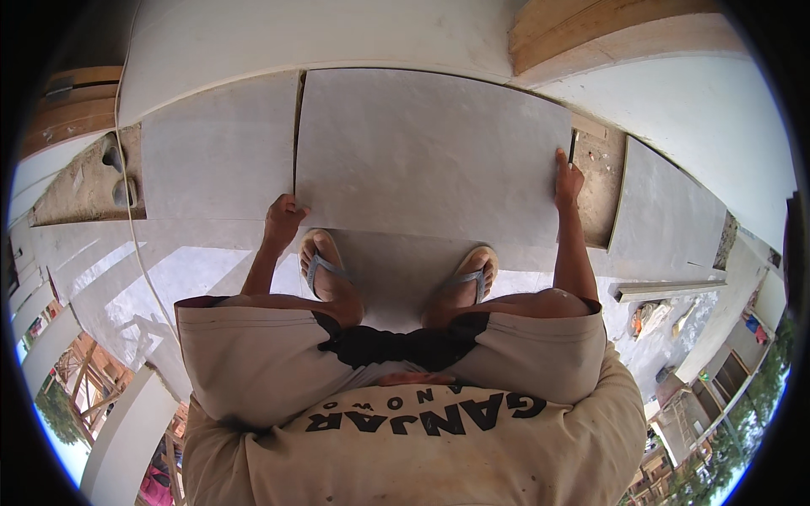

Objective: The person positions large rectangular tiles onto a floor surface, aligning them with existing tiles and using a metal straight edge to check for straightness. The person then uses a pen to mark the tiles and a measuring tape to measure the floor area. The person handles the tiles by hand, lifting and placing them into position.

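A large grey tile [430,152] lies in front of my sandalled feet, along the base of a white wall. My left hand [285,219] grips its near left corner with curled fingers. My right hand [567,177] holds its right edge, fingers closed over the side. A narrow dark gap separates it from another grey tile [215,160] on the left. To the right are an exposed rough patch of floor [596,202] and a further grey tile [662,211].
A pale cable [132,228] runs down across the left side, past dark objects [123,191] in an uncovered floor patch. A long metal bar [671,291] lies at the right. Wooden door frames [607,34] stand along the wall. Cluttered outdoor areas show at both lower sides.
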Demonstrator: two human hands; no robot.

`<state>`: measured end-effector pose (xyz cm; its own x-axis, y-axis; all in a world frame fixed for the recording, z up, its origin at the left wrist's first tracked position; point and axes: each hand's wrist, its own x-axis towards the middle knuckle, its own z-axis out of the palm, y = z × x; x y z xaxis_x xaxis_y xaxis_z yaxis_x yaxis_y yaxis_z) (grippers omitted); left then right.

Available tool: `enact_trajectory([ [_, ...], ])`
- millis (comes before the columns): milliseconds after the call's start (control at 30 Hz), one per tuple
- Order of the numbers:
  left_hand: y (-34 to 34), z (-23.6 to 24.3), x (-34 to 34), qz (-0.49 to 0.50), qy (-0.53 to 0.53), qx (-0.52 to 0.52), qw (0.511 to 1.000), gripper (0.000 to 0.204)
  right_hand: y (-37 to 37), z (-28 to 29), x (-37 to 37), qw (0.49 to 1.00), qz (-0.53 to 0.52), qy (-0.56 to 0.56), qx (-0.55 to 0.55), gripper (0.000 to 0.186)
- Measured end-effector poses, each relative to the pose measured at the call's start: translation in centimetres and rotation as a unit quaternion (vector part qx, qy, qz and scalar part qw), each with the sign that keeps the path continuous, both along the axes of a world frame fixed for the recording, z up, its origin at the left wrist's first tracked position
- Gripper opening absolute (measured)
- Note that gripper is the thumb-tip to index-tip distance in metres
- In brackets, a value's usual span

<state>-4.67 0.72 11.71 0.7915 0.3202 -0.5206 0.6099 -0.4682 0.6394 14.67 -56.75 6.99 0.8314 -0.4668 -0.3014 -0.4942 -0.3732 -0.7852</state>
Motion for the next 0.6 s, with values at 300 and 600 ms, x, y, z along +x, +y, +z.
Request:
enact_trajectory([
  [300,0.3,0.5,0.5,-0.044,-0.023,0.034,0.998,0.024,0.4,0.4,1.3,0.998,-0.018,0.024,-0.054,0.055],
  [600,-0.2,1.5,1.8,-0.109,0.029,0.11,0.987,0.024,0.6,0.6,1.0,0.999,-0.013,0.009,-0.034,0.056],
])
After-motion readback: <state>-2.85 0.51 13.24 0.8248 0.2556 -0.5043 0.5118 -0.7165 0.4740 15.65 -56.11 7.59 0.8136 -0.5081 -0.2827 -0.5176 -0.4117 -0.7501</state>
